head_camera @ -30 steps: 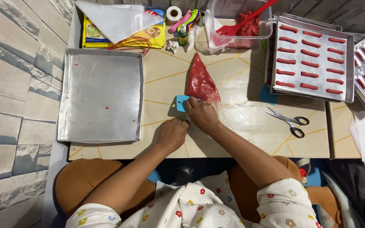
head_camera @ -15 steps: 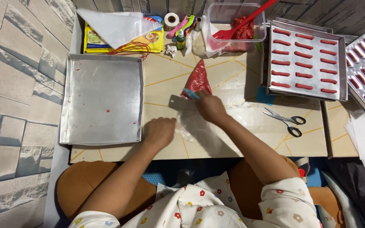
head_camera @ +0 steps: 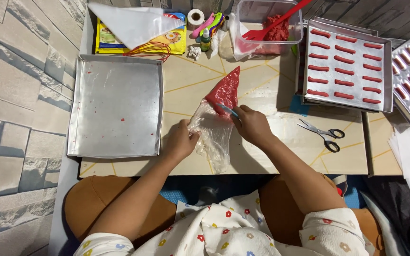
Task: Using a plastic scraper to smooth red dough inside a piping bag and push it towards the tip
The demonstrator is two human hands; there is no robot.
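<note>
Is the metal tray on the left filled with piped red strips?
No, the left metal tray shows only bare metal with a few red specks; the piped red strips lie on the right tray.

Pale beige worktop (head_camera: 271, 163) with yellow lines, mid-frame; bearing empty silver baking tray (head_camera: 116, 106) left, red-filled clear plastic piping bag (head_camera: 220, 111) centre, black-handled scissors (head_camera: 320, 135) right.

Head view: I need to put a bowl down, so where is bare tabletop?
Bare patches: between the empty silver baking tray and the clear piping bag of red batter; also below the black-handled scissors, right of the right hand. The back edge, around the clear plastic tub, is crowded.
</note>
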